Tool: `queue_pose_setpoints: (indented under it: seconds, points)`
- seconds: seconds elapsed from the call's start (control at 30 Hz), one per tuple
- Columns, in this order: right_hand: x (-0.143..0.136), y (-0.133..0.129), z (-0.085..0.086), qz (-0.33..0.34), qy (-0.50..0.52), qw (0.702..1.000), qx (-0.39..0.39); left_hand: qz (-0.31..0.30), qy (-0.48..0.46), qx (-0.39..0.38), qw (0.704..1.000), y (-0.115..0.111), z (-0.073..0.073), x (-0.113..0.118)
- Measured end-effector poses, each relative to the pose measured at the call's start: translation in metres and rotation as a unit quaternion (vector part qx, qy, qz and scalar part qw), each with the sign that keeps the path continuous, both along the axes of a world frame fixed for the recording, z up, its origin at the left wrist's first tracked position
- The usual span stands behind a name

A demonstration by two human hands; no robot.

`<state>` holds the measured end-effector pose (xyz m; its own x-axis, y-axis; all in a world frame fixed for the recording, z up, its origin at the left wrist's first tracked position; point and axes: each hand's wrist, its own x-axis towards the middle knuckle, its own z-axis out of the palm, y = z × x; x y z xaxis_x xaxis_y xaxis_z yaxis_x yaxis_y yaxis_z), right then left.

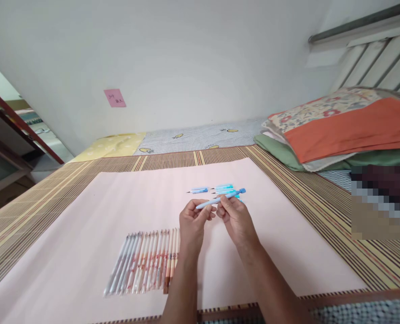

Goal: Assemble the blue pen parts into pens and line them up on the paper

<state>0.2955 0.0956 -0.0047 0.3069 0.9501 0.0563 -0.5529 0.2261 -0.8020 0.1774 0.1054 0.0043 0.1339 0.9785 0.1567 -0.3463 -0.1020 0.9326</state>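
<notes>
Both hands grip a slim light blue pen [204, 203] with a darker blue shaped end, held tilted above the pink sheet. My left hand [193, 220] pinches it near its left end between thumb and fingers. My right hand [235, 217] closes on it near the darker blue end, which sticks out up and to the right. Just behind lie several blue and turquoise pencils [200, 191] with dark tips, partly hidden by the hands and the pen. Left of my left forearm is a row of wrapped pens [142, 261], side by side; the forearm covers its right edge.
A large pink sheet [95, 216] lies on a striped bamboo mat [287, 198]. Folded bedding [348, 130] in orange, floral and green is stacked at the right. Behind the mat, patterned cloth [193, 137] meets the white wall, which bears a pink note [115, 98].
</notes>
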Motion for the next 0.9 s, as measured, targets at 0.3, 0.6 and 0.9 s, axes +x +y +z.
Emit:
queue_pose_setpoints:
  seconds: [0.3,0.6,0.9]
  points:
    - [-0.004,-0.001,-0.002,0.016,0.021,1.0,0.002,0.013,-0.023,0.021,0.999,-0.003,0.001,0.002]
    - [-0.005,-0.006,0.004,0.139,0.048,0.986,0.082,0.015,-0.219,-0.112,0.969,0.008,0.001,-0.008]
    - [-0.003,-0.007,0.003,0.208,0.171,0.961,0.064,-0.001,-0.239,-0.094,0.967,0.006,0.005,-0.007]
